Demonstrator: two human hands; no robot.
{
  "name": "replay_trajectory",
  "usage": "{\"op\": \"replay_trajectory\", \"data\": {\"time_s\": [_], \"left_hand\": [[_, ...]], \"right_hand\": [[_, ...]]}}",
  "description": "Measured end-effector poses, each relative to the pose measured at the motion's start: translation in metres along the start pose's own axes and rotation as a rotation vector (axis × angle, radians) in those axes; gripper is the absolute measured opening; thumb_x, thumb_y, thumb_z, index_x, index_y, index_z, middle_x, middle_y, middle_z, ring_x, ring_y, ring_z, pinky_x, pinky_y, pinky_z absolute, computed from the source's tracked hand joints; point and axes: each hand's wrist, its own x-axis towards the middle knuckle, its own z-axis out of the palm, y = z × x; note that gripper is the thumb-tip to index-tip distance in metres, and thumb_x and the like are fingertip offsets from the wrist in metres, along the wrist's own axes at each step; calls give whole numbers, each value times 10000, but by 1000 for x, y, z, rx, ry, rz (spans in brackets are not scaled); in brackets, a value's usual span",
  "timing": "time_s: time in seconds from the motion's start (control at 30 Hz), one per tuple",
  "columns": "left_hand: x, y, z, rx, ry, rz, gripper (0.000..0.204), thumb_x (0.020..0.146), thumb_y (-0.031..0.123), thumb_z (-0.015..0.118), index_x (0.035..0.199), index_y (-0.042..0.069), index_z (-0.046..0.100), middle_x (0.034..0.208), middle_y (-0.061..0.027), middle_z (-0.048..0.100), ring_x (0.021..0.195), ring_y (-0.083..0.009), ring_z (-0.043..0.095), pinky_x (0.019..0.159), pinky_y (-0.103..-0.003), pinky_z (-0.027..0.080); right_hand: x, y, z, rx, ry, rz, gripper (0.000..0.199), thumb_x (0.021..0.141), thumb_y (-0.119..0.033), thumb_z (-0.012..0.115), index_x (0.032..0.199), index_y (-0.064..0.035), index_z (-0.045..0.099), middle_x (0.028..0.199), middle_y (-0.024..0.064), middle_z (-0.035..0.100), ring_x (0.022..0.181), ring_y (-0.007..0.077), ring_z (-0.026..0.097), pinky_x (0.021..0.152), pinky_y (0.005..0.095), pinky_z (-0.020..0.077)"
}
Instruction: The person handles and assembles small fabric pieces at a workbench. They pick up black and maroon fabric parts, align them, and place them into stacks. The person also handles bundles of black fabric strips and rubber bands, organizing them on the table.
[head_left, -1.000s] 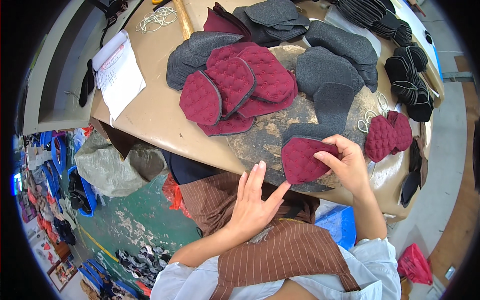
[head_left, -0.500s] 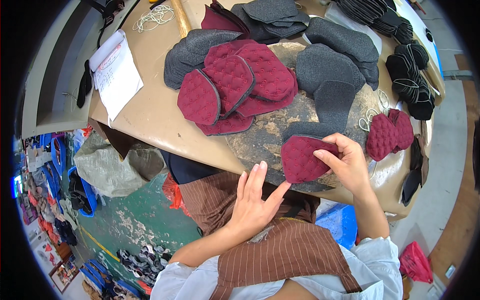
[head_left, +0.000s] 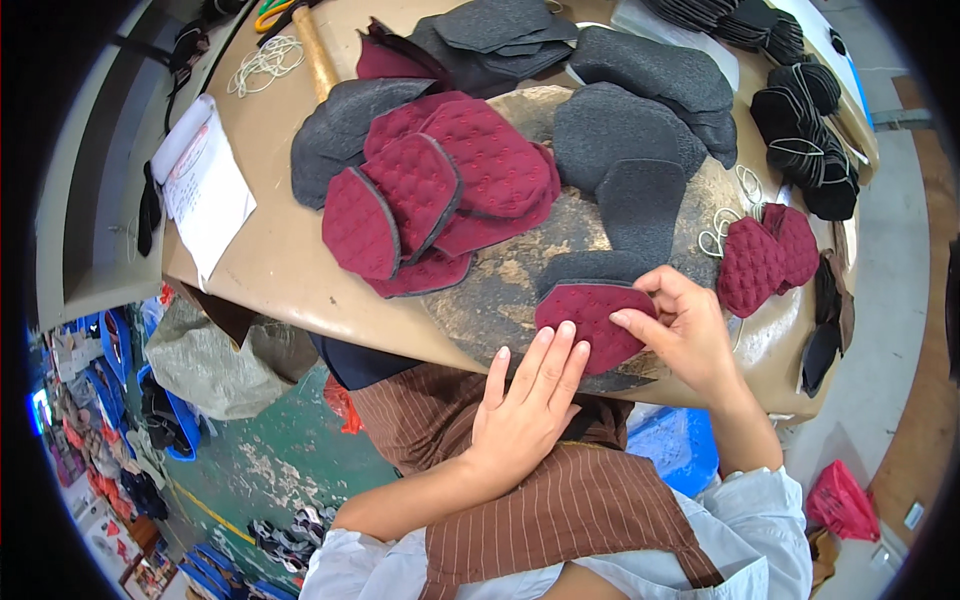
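Note:
A maroon quilted fabric piece [head_left: 612,312] with a dark grey edge lies at the front of a round worn board. My right hand [head_left: 690,335] pinches its right edge between thumb and fingers. My left hand [head_left: 530,400] lies flat, fingers stretched out, with the fingertips resting on the piece's lower left part. Just behind it is a dark grey felt piece [head_left: 590,266], partly covered by the maroon one. Another grey felt piece [head_left: 643,205] adjoins that. To the left, several maroon quilted pieces [head_left: 490,160] are heaped, some with grey backing showing at their edges.
Grey felt stacks [head_left: 620,125] stand behind the round board [head_left: 500,285]. Tied maroon pieces [head_left: 750,265] and tied black bundles [head_left: 800,130] sit at the right. A wooden handle [head_left: 316,55], white string [head_left: 264,66] and a paper sheet [head_left: 205,200] are at the left.
My left hand has moved right and up, its fingertips now on the maroon piece. My right hand still pinches that piece. The whole view has shifted slightly.

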Motion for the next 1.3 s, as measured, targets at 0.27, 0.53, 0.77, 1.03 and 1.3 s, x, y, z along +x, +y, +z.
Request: {"op": "replay_trajectory", "data": {"time_s": [0.27,0.53,0.77,1.03,1.3], "left_hand": [[38,-4,-29,-321,-71,-42,638,670,399,754,1268,322,545,1478,-175,273,1184,-327,356,974,-450,246],[9,-10,-30,-1514,346,-407,801,722,63,772,1370,10,304,1217,-182,543,1099,-238,558,944,-361,433],[11,-7,-34,-1355,424,-488,753,760,-34,714,1357,40,261,1164,-117,468,1087,-187,519,895,-314,465],[9,-3,-42,-1602,251,-476,647,812,-16,676,1333,20,293,923,-107,611,890,-129,613,803,-270,510],[0,-8,-50,-1402,287,-507,472,775,-10,719,1189,13,494,874,-77,622,794,-111,635,702,-240,534]], "right_hand": [[15,-14,-17,-349,-92,54,250,781,-184,722,745,-11,544,565,83,538,476,137,483,471,319,384],[-25,18,3,824,-49,-224,258,831,50,629,1010,-47,470,923,18,531,834,64,546,758,218,475],[-38,15,28,1059,42,-116,386,857,43,591,1204,-16,434,1001,51,563,919,104,568,831,239,472],[-36,-1,20,685,-280,-103,260,857,-48,646,1094,10,556,989,39,614,907,80,577,792,238,488],[-29,0,35,696,-179,-223,109,868,-51,641,959,4,619,843,9,639,760,47,569,675,213,472]]}}
